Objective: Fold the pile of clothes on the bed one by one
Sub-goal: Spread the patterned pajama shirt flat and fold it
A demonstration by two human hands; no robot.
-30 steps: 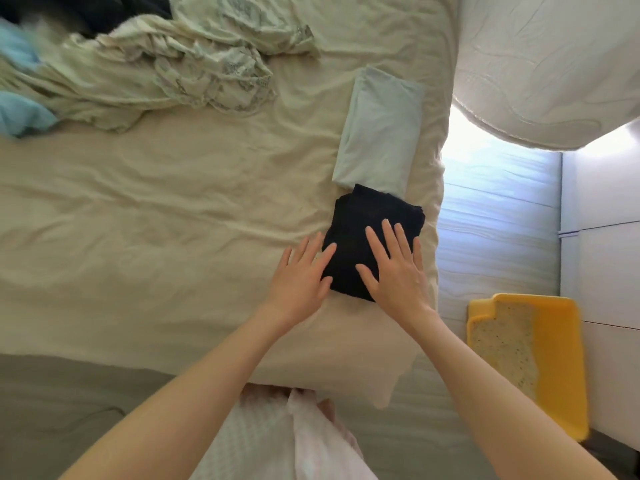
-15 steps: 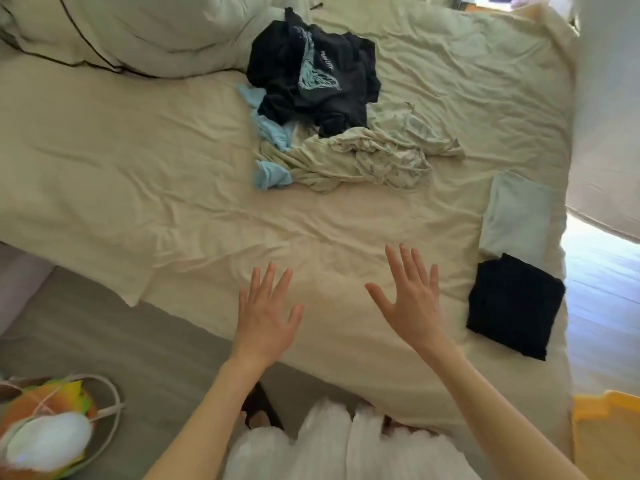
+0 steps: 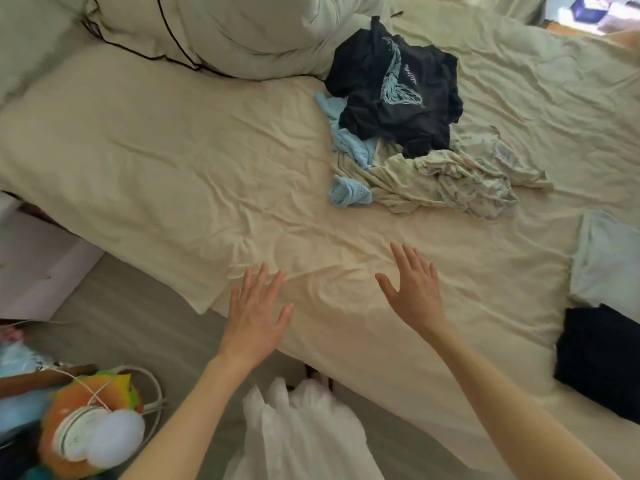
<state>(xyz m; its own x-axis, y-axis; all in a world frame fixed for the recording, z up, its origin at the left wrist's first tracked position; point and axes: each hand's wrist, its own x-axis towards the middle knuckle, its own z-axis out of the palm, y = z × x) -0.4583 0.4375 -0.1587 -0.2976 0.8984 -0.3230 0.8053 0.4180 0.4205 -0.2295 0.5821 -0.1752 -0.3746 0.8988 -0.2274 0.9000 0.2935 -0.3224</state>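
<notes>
Lying unfolded mid-bed: pile of clothes (black shirt on top). Folded black garment and folded pale garment now at right edge, no longer under palms. Left hand and right hand spread flat, released, holding nothing.

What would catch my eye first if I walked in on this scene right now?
Probably the rumpled pile of clothes in the middle of the bed, a black printed shirt lying on top. Next, the left hand and right hand, open and empty above the near edge, and the folded black garment at far right.
</notes>
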